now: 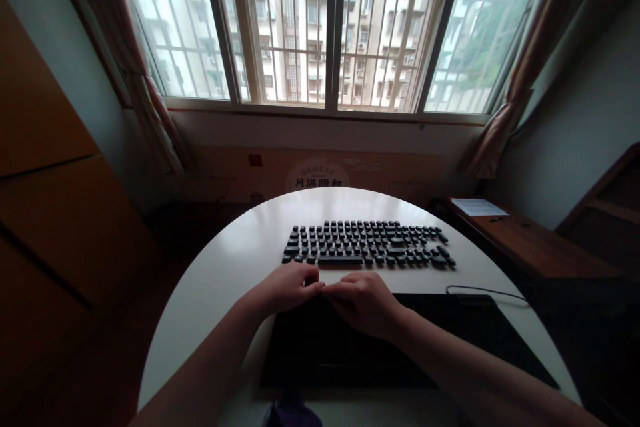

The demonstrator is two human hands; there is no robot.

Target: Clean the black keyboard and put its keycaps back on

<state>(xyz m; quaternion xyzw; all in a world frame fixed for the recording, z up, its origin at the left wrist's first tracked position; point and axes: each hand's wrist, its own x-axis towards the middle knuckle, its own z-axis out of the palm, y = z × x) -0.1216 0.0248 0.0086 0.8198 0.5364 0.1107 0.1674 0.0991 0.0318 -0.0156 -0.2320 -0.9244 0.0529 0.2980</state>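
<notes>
Rows of loose black keycaps [373, 243], set out in keyboard order, lie on the white table just beyond my hands. Closer to me is a flat black keyboard base [450, 330], its surface too dark to make out detail. My left hand [293, 287] and my right hand [363, 300] meet above its upper left edge, fingertips touching or nearly so. Both are closed in a pinch. Whatever is between the fingers, if anything, is hidden or too small to name.
The round white table [200, 320] has a curved edge. A thin black cable [493, 292] trails off to the right. Something dark purple [293, 411] is at the near edge. A wooden bench [540, 243] with white paper [479, 207] stands right, below the window.
</notes>
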